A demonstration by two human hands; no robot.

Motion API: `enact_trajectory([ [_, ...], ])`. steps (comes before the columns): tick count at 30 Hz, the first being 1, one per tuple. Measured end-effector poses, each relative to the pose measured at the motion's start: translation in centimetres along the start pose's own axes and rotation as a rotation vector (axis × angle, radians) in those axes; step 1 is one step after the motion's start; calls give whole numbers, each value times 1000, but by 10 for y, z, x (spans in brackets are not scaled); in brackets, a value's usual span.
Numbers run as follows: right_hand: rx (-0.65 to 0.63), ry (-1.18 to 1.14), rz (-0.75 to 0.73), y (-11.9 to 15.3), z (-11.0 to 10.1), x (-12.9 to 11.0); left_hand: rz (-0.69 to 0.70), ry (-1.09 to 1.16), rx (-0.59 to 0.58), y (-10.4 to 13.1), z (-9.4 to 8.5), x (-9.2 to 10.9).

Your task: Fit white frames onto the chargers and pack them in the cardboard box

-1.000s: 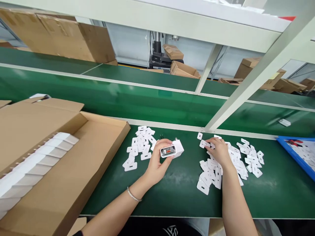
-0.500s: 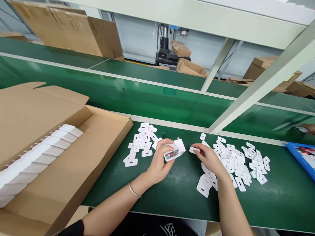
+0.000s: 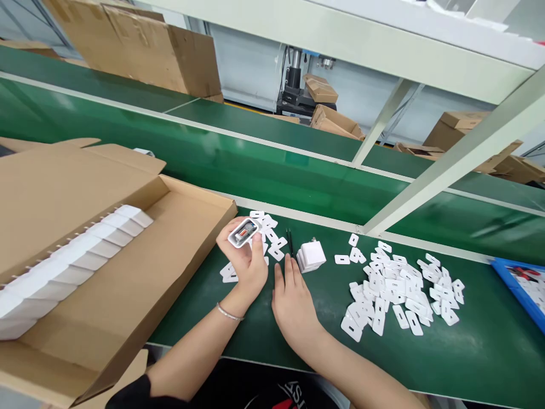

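My left hand (image 3: 247,264) is wrapped round a white rectangular housing (image 3: 243,232), whose open end faces up and shows metal and orange-red parts inside. Palm down, my right hand (image 3: 296,304) reaches over the green bench with its fingertips beside black tweezers (image 3: 290,241); whether they touch is too small to tell. Just right of those fingertips stands a white block-shaped adapter (image 3: 310,256). White flat plates with slots lie in a heap (image 3: 400,284) to the right, and a smaller group (image 3: 270,233) lies behind my left hand.
An open cardboard box (image 3: 187,238) on the left holds a row of white housings (image 3: 76,255). A slanted metal post (image 3: 447,153) rises behind the plates. At the far right sits a blue-rimmed tray (image 3: 511,284). A raised green ledge (image 3: 255,165) runs along the back.
My left hand has moved left and up with the housing, away from the white adapter. My right hand has let go of a plate and swung left beside the tweezers.
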State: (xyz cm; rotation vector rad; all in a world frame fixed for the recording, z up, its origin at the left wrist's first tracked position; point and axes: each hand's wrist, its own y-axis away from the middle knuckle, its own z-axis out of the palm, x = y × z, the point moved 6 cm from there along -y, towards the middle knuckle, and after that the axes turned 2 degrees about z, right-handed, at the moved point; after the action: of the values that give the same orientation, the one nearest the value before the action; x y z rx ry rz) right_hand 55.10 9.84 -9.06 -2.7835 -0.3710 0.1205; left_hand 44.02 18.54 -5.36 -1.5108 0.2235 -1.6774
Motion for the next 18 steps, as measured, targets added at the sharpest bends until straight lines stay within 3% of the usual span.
enact_trajectory([
  [4, -130, 35, 177, -30, 37, 5, -4, 25, -69, 6, 3, 0],
  [9, -313, 52, 308, -52, 49, 8, -30, 38, -115, 8, 5, -1],
  [12, -312, 68, 230, -33, 48, 1, -58, 25, -129, 8, 5, -2],
  [18, -146, 95, 35, 43, 26, -2, 14, -6, -210, 9, 11, 13],
])
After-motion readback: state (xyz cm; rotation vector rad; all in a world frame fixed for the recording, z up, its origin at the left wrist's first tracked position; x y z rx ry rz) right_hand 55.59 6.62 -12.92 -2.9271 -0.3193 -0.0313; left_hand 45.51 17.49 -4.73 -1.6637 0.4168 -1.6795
